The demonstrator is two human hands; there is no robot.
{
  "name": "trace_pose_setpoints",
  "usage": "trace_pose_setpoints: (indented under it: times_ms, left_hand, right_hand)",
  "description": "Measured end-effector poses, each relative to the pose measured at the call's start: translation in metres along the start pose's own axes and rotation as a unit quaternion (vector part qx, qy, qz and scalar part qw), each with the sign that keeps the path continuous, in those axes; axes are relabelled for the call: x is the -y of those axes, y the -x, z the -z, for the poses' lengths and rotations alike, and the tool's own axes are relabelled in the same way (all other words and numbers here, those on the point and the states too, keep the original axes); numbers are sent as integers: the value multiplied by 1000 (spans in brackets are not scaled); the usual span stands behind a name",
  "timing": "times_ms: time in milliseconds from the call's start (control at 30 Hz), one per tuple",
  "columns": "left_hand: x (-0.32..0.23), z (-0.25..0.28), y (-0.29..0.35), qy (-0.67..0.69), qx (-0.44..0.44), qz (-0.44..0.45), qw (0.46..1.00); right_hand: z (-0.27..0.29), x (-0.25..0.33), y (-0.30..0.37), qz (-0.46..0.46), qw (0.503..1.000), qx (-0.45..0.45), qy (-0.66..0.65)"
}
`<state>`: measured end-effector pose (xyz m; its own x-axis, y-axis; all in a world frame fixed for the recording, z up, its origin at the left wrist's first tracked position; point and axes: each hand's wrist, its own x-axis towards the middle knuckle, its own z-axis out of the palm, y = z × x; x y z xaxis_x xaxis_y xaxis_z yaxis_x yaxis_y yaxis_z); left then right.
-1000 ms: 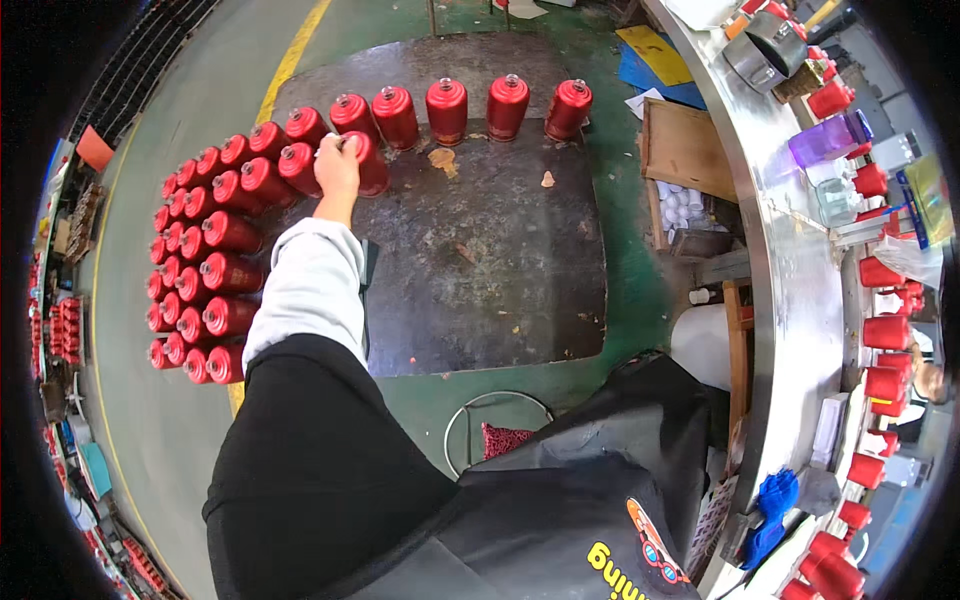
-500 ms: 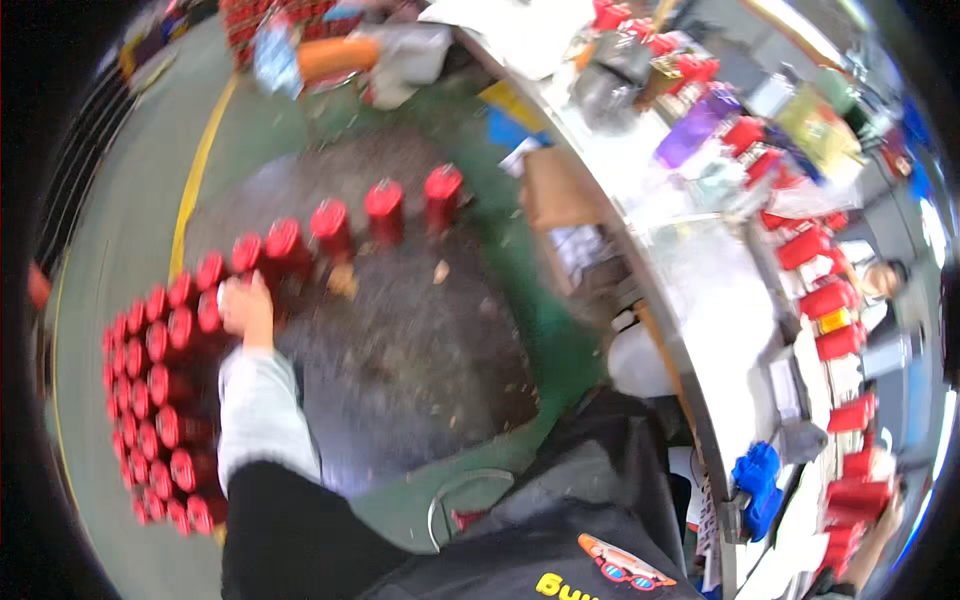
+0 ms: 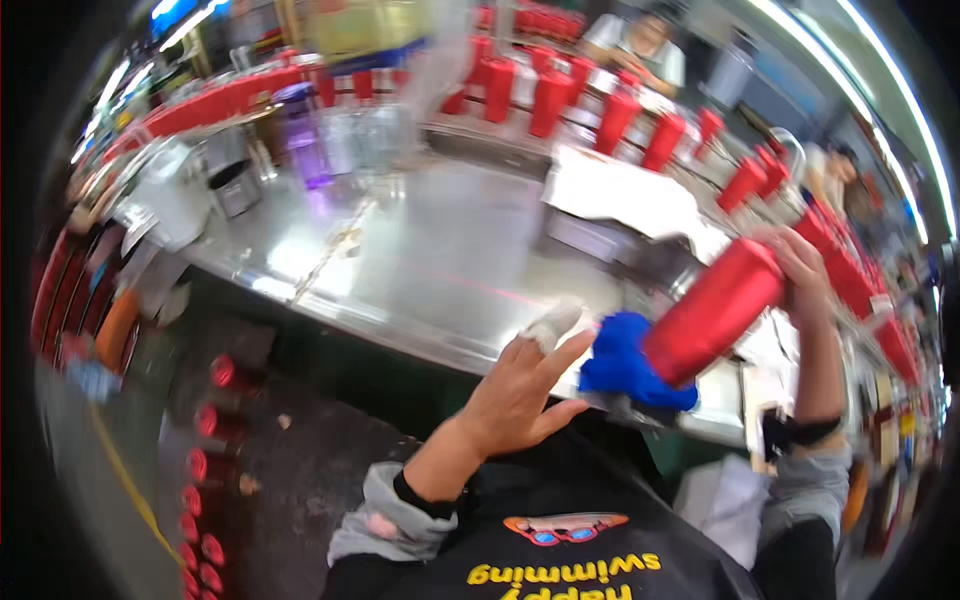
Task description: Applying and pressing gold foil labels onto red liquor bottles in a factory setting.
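Observation:
My right hand (image 3: pixel 798 268) grips a shiny red cylindrical bottle (image 3: pixel 715 312) by its upper right end. The bottle is tilted, its lower end reaching down to the left against or just over a bunched blue cloth-like thing (image 3: pixel 628 360); whether they touch is unclear. To the left of the blue thing, my left hand (image 3: pixel 515 395) is raised in front of the table edge, fingers spread and nothing in them. A whitish wrap covers one of its fingertips.
A shiny metal table (image 3: pixel 430 235) runs across the front. On it stand a purple bottle (image 3: pixel 305 140), a dark cup (image 3: pixel 235 188) and white paper (image 3: pixel 620 195). Red bottles (image 3: pixel 550 103) line the far side, with a co-worker (image 3: pixel 640 50) beyond. More stand on a dark low platform (image 3: pixel 310 480).
The view has swung from the low platform to the table. My left hand, earlier at a red bottle on the platform, is now empty by the table. A red bottle shows in my right hand.

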<state>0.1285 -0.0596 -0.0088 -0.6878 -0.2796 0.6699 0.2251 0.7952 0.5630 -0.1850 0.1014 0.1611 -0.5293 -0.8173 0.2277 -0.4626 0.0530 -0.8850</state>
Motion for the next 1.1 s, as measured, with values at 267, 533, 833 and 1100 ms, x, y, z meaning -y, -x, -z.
trace_pose_setpoints:
  times_ms: [267,533,833,1100]
  left_hand:
    - [8,-71,-82,59,53,-84,993]
    - [2,-101,-85,65,54,7,996]
    - [11,-87,-99,-6,85,-2,996]
    - [201,-18,-271,-1,65,238,969]
  right_hand:
    - [-64,-97,-7,-218,925,-88,-299]
    - [-61,-110,-35,-232,932,-58,-273]
    - [-14,-97,-36,-134,984,78,90]
    - [53,-111,-78,-68,977,63,193]
